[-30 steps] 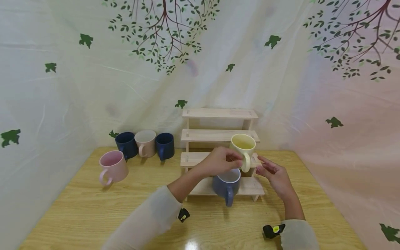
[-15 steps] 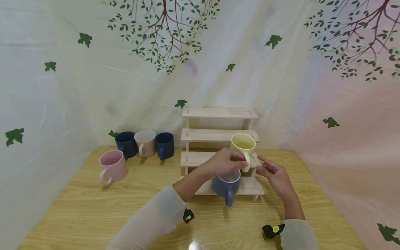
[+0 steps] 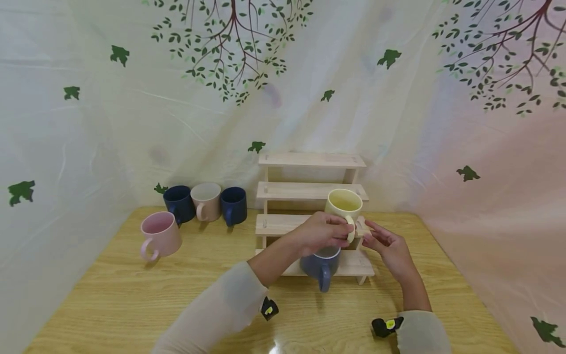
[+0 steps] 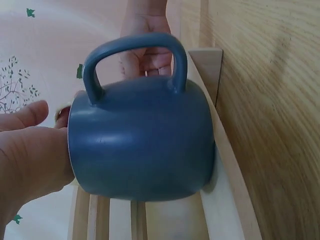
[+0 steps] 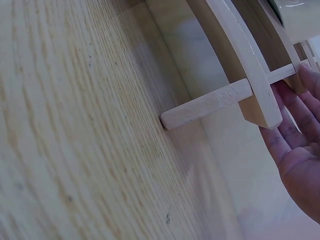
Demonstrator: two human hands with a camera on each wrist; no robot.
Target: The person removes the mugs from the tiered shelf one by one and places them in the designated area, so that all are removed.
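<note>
Head view shows 1 upright pale-yellow mug point(image 3: 342, 209).

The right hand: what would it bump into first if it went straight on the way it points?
Most likely the stand: the right hand seems to be touching its end. The yellow mug looks next, though depth is unclear.
</note>
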